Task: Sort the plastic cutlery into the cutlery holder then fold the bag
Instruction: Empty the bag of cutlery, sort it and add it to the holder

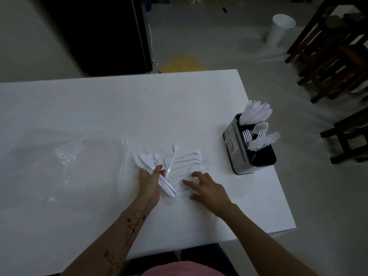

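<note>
Head view, left to right: a clear plastic bag (65, 162) lies flat on the white table (119, 108), and just right of its edge the left hand (150, 181) grips a bundle of white plastic knives (159, 176), fingers curled round their handles. Beside it a loose pile of cutlery (185, 160), forks and spoons, lies fanned on the table, with the right hand (207, 188) spread open, fingertips resting on the pile's near edge. Near the table's right edge stands the cutlery holder (238, 148), its far compartment holding knives and spoons, its near one forks.
</note>
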